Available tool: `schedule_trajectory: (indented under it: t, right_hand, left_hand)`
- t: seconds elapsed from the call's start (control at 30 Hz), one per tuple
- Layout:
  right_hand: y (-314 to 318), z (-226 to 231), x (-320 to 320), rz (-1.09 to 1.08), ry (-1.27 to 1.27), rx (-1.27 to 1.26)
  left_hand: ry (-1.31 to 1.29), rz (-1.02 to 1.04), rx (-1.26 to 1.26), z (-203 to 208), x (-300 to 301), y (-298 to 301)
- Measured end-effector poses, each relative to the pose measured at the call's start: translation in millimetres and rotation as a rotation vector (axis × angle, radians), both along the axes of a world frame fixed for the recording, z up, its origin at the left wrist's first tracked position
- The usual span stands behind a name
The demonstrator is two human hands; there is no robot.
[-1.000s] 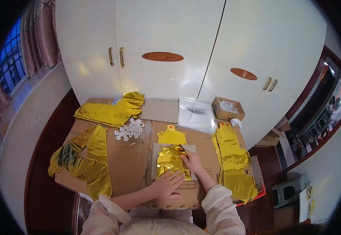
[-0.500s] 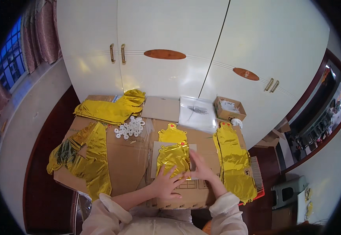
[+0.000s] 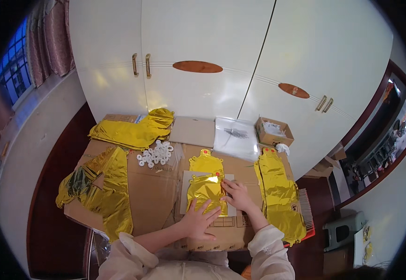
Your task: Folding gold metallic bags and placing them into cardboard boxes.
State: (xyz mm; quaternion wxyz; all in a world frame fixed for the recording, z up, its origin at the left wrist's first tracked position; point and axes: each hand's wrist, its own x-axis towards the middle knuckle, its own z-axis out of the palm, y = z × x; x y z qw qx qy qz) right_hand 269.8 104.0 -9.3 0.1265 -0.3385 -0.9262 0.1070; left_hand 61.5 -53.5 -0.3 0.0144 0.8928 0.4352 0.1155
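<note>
Crinkled gold foil balloon (image 3: pixel 206 191), flat

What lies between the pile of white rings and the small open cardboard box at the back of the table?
In the head view, between the white rings and the cardboard box lie a flat cardboard sheet and a stack of clear plastic bags.

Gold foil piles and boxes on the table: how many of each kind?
Gold foil piles: 5
Small cardboard box: 1
Heap of white rings: 1
Clear plastic bag: 1
Total: 8
</note>
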Motion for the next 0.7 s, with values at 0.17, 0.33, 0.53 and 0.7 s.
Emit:
schedule_trajectory:
  t: [0.17, 0.33, 0.53, 0.7]
  right_hand:
    - [15.5, 7.1, -15.4, -0.061, -0.082, 0.143]
    - [37.0, -0.4, -27.0, -0.107, -0.079, 0.246]
    - [48.2, -4.5, -36.8, -0.151, 0.039, 0.102]
    - [50.8, 5.5, -30.4, -0.11, -0.017, 0.135]
  left_hand:
    - [0.024, 0.013, -0.039, 0.0, 0.6, 0.1]
    - [0.065, 0.017, -0.054, 3.8, 1.2, -0.6]
    - [0.087, 0.047, -0.102, 3.9, 2.3, -1.9]
    - [0.065, 0.058, -0.097, 2.1, 3.1, -3.9]
